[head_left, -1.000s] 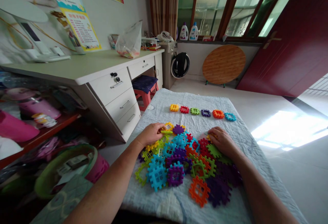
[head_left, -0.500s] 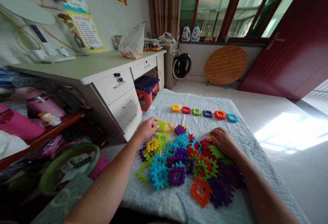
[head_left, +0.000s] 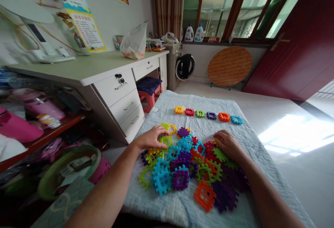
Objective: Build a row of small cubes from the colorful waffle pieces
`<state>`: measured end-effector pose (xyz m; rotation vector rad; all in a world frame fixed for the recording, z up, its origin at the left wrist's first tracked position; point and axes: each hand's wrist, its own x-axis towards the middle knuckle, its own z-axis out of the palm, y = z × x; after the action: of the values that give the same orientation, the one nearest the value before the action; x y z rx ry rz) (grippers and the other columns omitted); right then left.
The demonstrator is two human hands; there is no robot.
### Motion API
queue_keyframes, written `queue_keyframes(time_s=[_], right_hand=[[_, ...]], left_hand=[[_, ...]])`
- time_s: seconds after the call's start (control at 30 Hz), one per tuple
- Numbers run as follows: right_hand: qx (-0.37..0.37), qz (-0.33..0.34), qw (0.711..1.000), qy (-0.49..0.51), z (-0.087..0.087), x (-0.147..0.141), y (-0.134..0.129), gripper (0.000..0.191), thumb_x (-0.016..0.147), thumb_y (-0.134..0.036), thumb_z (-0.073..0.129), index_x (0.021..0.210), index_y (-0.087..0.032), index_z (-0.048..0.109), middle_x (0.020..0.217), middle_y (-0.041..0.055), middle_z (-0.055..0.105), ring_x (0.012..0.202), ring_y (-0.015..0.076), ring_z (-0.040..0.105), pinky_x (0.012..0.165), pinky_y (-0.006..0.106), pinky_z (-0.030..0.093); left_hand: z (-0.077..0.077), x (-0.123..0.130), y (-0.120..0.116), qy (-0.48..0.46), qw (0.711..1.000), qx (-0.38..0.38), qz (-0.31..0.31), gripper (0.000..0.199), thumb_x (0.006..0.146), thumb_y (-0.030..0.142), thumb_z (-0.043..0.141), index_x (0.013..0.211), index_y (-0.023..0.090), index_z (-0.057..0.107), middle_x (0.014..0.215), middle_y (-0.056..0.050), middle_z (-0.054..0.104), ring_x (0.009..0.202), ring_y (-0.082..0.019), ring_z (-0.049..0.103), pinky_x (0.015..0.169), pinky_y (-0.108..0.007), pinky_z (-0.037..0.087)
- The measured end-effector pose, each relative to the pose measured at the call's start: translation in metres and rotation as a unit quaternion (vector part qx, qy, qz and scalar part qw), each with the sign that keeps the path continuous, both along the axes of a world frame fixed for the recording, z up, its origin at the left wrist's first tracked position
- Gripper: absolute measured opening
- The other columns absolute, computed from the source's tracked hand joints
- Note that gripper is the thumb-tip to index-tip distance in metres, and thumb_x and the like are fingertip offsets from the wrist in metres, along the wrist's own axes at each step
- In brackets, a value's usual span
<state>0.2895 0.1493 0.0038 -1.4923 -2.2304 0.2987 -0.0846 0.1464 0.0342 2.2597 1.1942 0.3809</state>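
Counter (head_left: pixel 167 106) draped in pale blue cloth fills the lower middle of the frame before us, while a desk (head_left: pixel 96 64) reaches across the upper left and a dark red door (head_left: pixel 292 54) slants through the upper right. Next in size, we see a round wooden board (head_left: pixel 230 65) leaning near the wall, right of the upper centre, and a washing machine (head_left: pixel 172 64) near the top centre. On the counter, below the middle of the frame, we have a loose pile of notched plastic tiles (head_left: pixel 184 155), blue, purple, green, red, orange and yellow, many overlapping. Above it, apart from the pile, a row of six notched pieces (head_left: pixel 200 113) runs yellow, red, green, purple, orange, blue from left to right. Our left hand (head_left: pixel 153 138), left of centre, is spread, thumb and fingers parted above the pile's upper left; we cannot tell whether it touches anything. Our right hand (head_left: pixel 226 143), right of centre, bends its fingers down over a yellow tile (head_left: pixel 215 141); we cannot tell whether it pinches it. Among the single tiles, a green one (head_left: pixel 220 154) lies just below that hand, and an orange one (head_left: pixel 205 195) lies flat at the pile's lower edge.
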Motion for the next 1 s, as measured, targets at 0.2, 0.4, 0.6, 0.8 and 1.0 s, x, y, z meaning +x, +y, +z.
queue_keyframes(time_s=[0.2, 0.4, 0.6, 0.8, 1.0], right_hand=[[-0.004, 0.004, 1.000, -0.008, 0.0002, 0.0002, 0.0005, 0.023, 0.085, -0.026, 0.044, 0.090, -0.017, 0.064, 0.094, 0.0085, 0.061, 0.089, 0.0205, 0.058, 0.082, 0.034, 0.044], [-0.001, 0.004, 1.000, -0.001, -0.0014, 0.0011, 0.0014, 0.022, 0.084, -0.025, 0.045, 0.090, -0.018, 0.065, 0.094, 0.0085, 0.062, 0.088, 0.0208, 0.058, 0.082, 0.035, 0.045], [0.002, 0.003, 1.000, -0.002, -0.0018, 0.0013, 0.0018, 0.022, 0.084, -0.025, 0.046, 0.090, -0.018, 0.065, 0.093, 0.0083, 0.062, 0.088, 0.0208, 0.059, 0.082, 0.035, 0.045], [0.002, 0.002, 1.000, -0.007, -0.0015, 0.0015, 0.0015, 0.022, 0.084, -0.026, 0.046, 0.091, -0.018, 0.065, 0.093, 0.0081, 0.062, 0.088, 0.0206, 0.059, 0.082, 0.034, 0.045], [-0.002, 0.002, 1.000, -0.008, 0.0001, 0.0008, 0.0006, 0.022, 0.084, -0.025, 0.045, 0.091, -0.018, 0.065, 0.093, 0.0082, 0.062, 0.088, 0.0205, 0.059, 0.082, 0.034, 0.045]], left_hand=[[0.0045, 0.0026, -0.0026, 0.002, 1.000, -0.006, -0.003, 0.047, 0.062, 0.030, 0.077, 0.105, 0.021, 0.062, 0.107, -0.004, 0.060, 0.108, -0.023, 0.050, 0.097, -0.035, 0.039], [0.0017, 0.0039, -0.0013, -0.039, 0.999, -0.006, 0.015, 0.035, 0.070, 0.021, 0.066, 0.105, 0.020, 0.062, 0.102, -0.003, 0.062, 0.098, -0.019, 0.055, 0.092, -0.032, 0.042], [0.0008, 0.0034, 0.0019, -0.148, 0.985, -0.002, 0.089, 0.016, 0.075, 0.027, 0.063, 0.086, 0.016, 0.065, 0.088, -0.003, 0.064, 0.085, -0.017, 0.059, 0.083, -0.030, 0.047], [0.0019, 0.0014, 0.0042, -0.116, 0.970, 0.144, 0.160, 0.009, 0.076, 0.022, 0.060, 0.084, 0.018, 0.063, 0.087, -0.004, 0.063, 0.088, -0.019, 0.056, 0.087, -0.033, 0.044], [0.0033, 0.0011, 0.0044, 0.000, 0.991, 0.114, 0.064, 0.018, 0.069, 0.028, 0.071, 0.083, 0.020, 0.064, 0.088, -0.003, 0.063, 0.091, -0.021, 0.053, 0.088, -0.034, 0.041]])
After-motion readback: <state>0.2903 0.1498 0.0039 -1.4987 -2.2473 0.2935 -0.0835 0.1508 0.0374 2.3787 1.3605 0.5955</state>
